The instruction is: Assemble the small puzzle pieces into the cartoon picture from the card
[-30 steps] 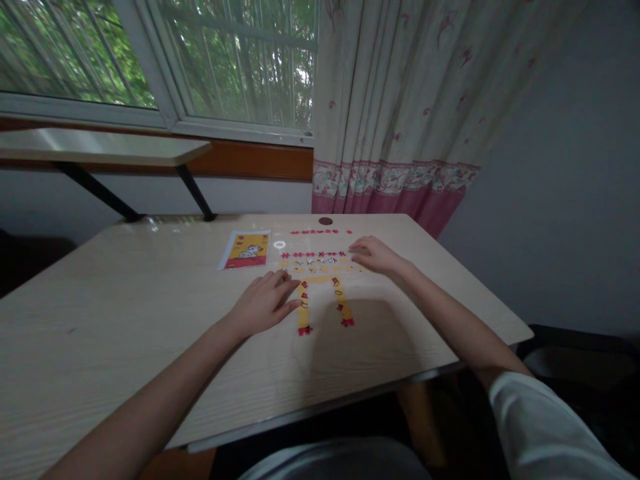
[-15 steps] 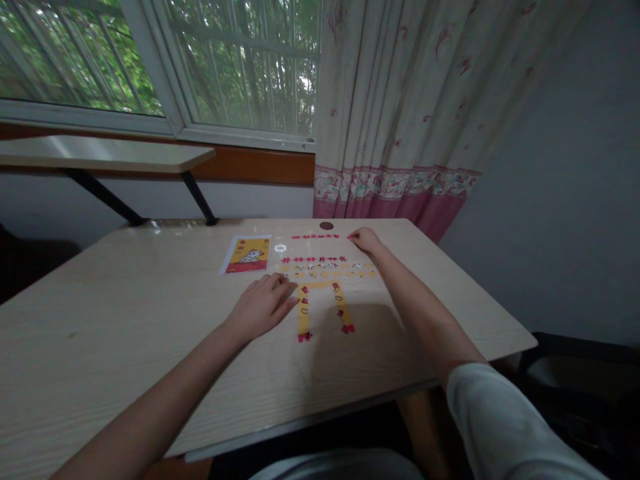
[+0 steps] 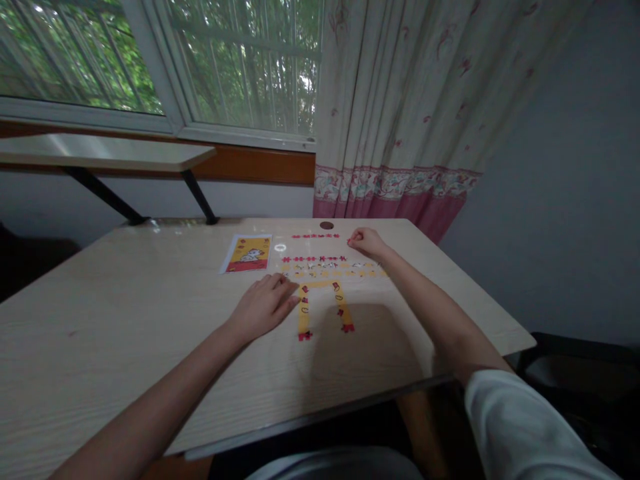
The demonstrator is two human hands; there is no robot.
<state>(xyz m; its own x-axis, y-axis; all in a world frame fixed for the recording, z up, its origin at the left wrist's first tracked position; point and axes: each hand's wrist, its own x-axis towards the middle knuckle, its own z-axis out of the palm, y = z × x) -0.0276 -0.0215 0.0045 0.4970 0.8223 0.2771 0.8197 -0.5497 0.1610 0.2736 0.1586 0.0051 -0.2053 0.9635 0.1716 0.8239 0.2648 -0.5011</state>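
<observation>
Jigsaw pieces lie in rows on a pale wooden table (image 3: 125, 320): a far red row (image 3: 315, 236), a second red row (image 3: 314, 259), a yellow row (image 3: 330, 272), and a joined yellow frame part (image 3: 323, 303) shaped like an arch. My left hand (image 3: 263, 307) rests flat beside the frame's left leg, its fingers spread and touching it. My right hand (image 3: 365, 241) is at the right end of the far red row, with its fingers pinched on a small red piece.
A yellow and red picture card (image 3: 247, 253) lies left of the rows. A dark round hole (image 3: 327, 225) marks the table's far edge. Beyond are a window, a flowered curtain (image 3: 400, 113) and a folding shelf (image 3: 100, 152). The near table edge lies close to my body.
My right hand went from the yellow row to the right end of the far red row and closed on a piece there. The left hand stayed put.
</observation>
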